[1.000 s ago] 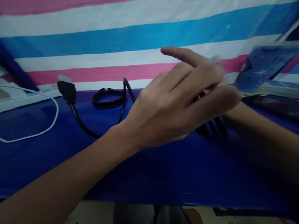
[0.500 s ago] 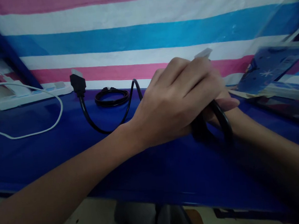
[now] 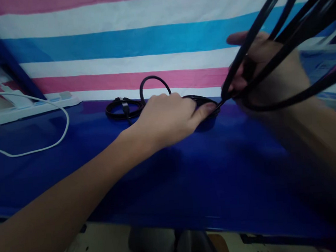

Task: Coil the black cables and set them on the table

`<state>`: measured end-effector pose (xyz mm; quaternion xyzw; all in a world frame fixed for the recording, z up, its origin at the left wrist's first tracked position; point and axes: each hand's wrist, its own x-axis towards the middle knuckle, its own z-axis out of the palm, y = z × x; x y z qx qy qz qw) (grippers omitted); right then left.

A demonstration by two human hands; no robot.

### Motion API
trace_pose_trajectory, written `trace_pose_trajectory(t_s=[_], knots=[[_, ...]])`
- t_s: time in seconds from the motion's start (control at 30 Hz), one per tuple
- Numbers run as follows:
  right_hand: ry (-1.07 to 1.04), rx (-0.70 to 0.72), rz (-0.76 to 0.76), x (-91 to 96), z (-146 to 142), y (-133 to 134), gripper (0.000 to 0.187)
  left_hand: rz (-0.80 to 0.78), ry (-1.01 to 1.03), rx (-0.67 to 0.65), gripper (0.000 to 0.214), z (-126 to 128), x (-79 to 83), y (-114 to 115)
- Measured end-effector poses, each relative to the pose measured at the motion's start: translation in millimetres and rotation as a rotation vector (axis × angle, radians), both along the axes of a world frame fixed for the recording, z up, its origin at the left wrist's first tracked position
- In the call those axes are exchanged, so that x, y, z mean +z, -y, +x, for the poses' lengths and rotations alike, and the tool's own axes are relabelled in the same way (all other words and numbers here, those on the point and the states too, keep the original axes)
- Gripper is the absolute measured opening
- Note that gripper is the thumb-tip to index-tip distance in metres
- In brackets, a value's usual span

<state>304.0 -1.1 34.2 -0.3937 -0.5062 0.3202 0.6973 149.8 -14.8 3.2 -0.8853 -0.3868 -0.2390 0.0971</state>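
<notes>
A thick black cable [image 3: 279, 61] runs in several loops from the desk up to the top right. My left hand [image 3: 167, 116] is closed on the cable low over the desk, thumb pointing right along it. Blurred and raised at the right, my right hand [image 3: 270, 63] is closed around the strands, its thumb sticking out. Part of the cable lies coiled just behind my left thumb, and one loop arches up behind the knuckles. A rectangular black plug [image 3: 126, 107] stands left of my left hand, in front of a smaller coiled black cable [image 3: 113, 114].
On the left of the blue desk [image 3: 173, 187] is a white power strip [image 3: 35, 107] with a white cord [image 3: 66, 130] curving over the desk. A striped pink, white and blue sheet [image 3: 121, 44] hangs behind. A blue printed item [image 3: 314, 66] shows partly behind my right arm.
My hands, close together before, are now apart. The left went down and left to the desk; the right rose with cable loops spread out. The plug dropped and shifted right.
</notes>
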Motion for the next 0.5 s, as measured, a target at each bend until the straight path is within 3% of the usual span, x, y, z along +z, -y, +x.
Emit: trace_pose_trajectory(t_s=[0.07, 0.13, 0.2, 0.3, 0.4, 0.5], knots=[[-0.061, -0.061, -0.03, 2.3, 10, -9, 0.029, 0.055, -0.184, -0.119, 0.051, -3, 2.9, 1], [-0.019, -0.191, -0.03, 1.5, 18, -17, 0.027, 0.187, -0.254, -0.212, 0.035, -8, 9.0, 3], [0.123, -0.328, 0.012, -2.1, 24, -21, 0.026, 0.346, -0.212, -0.234, 0.019, -13, 16.5, 3], [0.446, -0.435, 0.151, -10.9, 25, -22, 0.019, 0.543, 0.013, -0.247, 0.015, -16, 23.3, 0], [0.772, -0.275, 0.382, -21.8, 15, -16, 0.022, 0.625, 0.239, -0.253, 0.016, -14, 21.4, -2], [0.84, 0.132, 0.567, -32.3, -1, -4, 0.03, 0.529, 0.359, -0.275, 0.009, -10, 15.9, 0]])
